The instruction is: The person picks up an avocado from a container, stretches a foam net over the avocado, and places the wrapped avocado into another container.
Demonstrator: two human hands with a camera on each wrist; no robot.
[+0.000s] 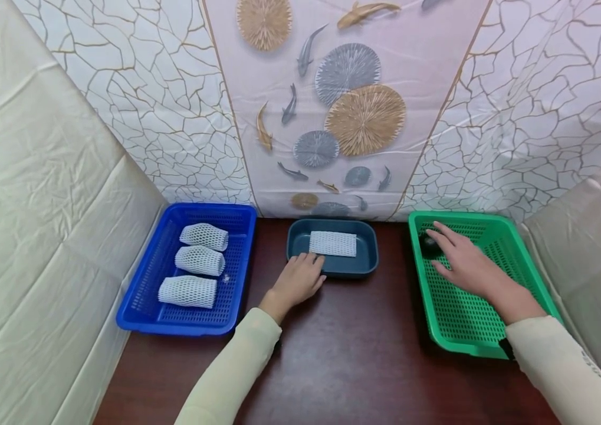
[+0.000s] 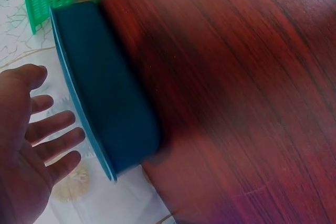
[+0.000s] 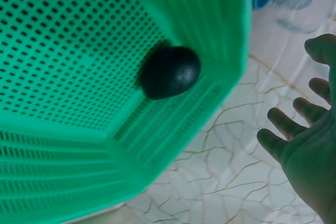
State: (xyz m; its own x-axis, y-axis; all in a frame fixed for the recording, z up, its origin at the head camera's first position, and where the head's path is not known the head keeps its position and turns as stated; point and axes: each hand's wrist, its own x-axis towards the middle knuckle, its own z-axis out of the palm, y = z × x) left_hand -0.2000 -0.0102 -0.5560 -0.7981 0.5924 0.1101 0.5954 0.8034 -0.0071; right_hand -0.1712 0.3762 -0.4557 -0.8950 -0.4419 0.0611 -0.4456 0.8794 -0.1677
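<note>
My left hand (image 1: 298, 280) hovers at the near left rim of a dark teal tray (image 1: 353, 271), fingers loosely spread and holding nothing. A white foam fruit net (image 1: 333, 243) lies flat in that tray. Over the left side of a green basket (image 1: 430, 319) is my right hand (image 1: 463, 264), its fingers spread and nothing in them. Beneath those fingers, in the basket's far left corner, sits a dark, shiny, egg-shaped fruit (image 3: 172, 72). The head view shows this fruit partly covered by the hand; the right wrist view shows it whole, apart from the fingers (image 3: 286, 125).
A blue basket (image 1: 183, 329) stands at the left, with three white foam nets (image 1: 187, 291) in a column inside. All the containers rest on a dark red-brown table (image 1: 353, 354). Patterned cloth (image 1: 332, 177) hangs behind, and pale cloth walls (image 1: 29, 236) close in both sides.
</note>
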